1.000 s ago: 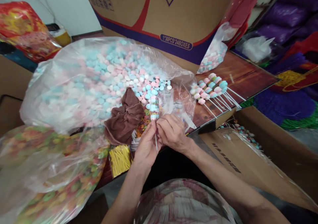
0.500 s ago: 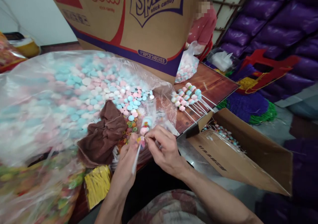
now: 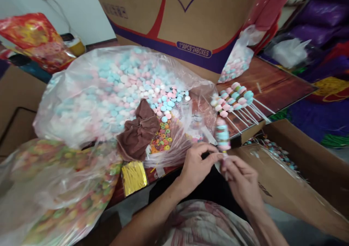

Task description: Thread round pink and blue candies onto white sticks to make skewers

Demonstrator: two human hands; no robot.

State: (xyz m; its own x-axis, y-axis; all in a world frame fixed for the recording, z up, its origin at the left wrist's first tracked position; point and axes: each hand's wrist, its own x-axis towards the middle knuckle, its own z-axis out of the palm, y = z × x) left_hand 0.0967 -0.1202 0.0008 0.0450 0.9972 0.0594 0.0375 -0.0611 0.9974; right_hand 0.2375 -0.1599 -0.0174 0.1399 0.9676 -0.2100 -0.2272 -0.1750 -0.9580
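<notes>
A candy stick with pink, blue and white pieces stands upright between my hands, somewhat blurred, a bit of yellow tie showing at its base. My right hand is closed round the lower part, just under the candies. From the other side my left hand pinches at the neck beside the tie; its fingertips touch there. Finished-looking candy sticks lie in a row on the table, past my hands. A packet of gold twist ties lies by the table's front edge.
A large clear bag of pastel candies spreads over the table. Near it are a brown cloth, ring-shaped candies and another bag. A big carton stands behind; an open box holds candy sticks at right. A person's sleeve shows.
The candy stick has passed from my left hand to my right, and both hands have shifted right in view. My left fingers are now at its neck. The view has swung left.
</notes>
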